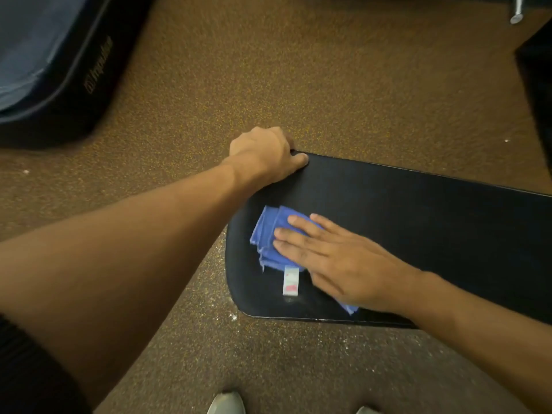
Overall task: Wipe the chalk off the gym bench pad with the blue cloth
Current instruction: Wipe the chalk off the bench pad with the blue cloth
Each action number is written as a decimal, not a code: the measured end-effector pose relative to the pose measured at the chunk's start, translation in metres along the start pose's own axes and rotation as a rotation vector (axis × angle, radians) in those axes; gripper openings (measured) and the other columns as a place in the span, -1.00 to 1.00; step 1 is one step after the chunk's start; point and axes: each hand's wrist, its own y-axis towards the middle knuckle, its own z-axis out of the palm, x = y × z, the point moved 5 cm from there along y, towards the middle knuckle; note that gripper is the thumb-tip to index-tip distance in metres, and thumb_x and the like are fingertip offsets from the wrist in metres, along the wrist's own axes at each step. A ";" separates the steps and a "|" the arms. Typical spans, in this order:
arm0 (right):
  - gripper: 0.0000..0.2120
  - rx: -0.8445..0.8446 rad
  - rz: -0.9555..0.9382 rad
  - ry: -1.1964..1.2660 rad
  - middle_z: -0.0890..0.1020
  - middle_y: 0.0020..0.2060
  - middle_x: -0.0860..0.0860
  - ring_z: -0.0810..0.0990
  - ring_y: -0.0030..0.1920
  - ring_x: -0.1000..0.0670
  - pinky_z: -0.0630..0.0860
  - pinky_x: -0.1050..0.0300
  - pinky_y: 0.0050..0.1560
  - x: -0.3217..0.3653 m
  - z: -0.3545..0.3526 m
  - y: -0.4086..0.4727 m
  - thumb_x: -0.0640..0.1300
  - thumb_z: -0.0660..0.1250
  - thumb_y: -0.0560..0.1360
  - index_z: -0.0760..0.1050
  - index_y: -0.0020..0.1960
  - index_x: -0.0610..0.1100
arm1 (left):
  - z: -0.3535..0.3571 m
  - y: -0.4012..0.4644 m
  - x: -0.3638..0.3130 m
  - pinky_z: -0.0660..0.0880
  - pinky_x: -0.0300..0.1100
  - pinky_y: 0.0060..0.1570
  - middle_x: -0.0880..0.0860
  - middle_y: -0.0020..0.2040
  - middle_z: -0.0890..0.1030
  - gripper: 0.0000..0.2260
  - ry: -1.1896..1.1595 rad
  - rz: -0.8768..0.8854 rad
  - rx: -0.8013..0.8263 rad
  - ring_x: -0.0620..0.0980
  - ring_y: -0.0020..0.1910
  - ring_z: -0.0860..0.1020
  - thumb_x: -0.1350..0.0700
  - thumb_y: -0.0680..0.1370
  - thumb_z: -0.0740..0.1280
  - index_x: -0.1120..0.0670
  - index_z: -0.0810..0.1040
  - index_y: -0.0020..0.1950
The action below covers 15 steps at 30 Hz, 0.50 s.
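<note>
The black gym bench pad runs from the centre to the right edge of the head view. A folded blue cloth with a white tag lies near the pad's left end. My right hand presses flat on the cloth, fingers spread and pointing left. My left hand grips the pad's far left corner, fingers curled over its edge. Faint whitish chalk smears show on the pad just below the cloth's tag.
Brown speckled rubber floor surrounds the bench, with white chalk specks near the pad's front edge. A dark padded mat with blue top lies at the upper left. A black object stands at the right. Shoe tips show at the bottom.
</note>
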 end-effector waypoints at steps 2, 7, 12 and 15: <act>-0.43 -0.028 0.085 0.025 0.15 0.61 -0.02 -0.04 0.62 -0.06 0.03 -0.13 0.57 -0.007 -0.004 0.013 -0.03 -0.01 0.62 0.12 0.61 -0.11 | 0.003 -0.003 -0.001 0.35 -0.07 -0.04 0.08 0.23 0.64 -0.56 -0.007 0.013 -0.032 0.21 0.21 0.57 -0.34 0.53 0.22 -0.14 0.60 0.27; -0.42 -0.090 0.130 0.032 0.20 0.60 -0.08 0.02 0.61 -0.14 0.03 -0.17 0.57 0.017 0.000 0.025 -0.04 0.03 0.60 0.16 0.60 -0.15 | 0.011 -0.019 0.000 0.40 -0.01 0.31 0.03 0.42 0.52 -0.43 -0.075 0.189 -0.077 0.12 0.39 0.47 -0.36 0.52 0.22 -0.14 0.43 0.46; -0.41 0.000 -0.012 0.007 0.09 0.62 -0.04 -0.11 0.62 -0.07 -0.11 -0.09 0.57 0.035 0.014 -0.011 -0.04 0.06 0.62 0.06 0.62 -0.12 | 0.005 -0.032 -0.006 0.38 0.04 0.41 0.01 0.53 0.38 -0.33 0.032 0.370 0.023 0.09 0.47 0.38 -0.45 0.43 0.24 -0.25 0.35 0.50; -0.42 -0.008 0.001 0.003 0.14 0.61 -0.03 -0.06 0.62 -0.06 -0.01 -0.10 0.57 0.019 0.008 -0.013 -0.04 0.04 0.62 0.10 0.62 -0.11 | 0.005 -0.036 -0.010 0.36 -0.03 0.40 -0.01 0.53 0.37 -0.35 0.116 0.399 0.043 0.07 0.46 0.39 -0.39 0.43 0.33 -0.25 0.38 0.49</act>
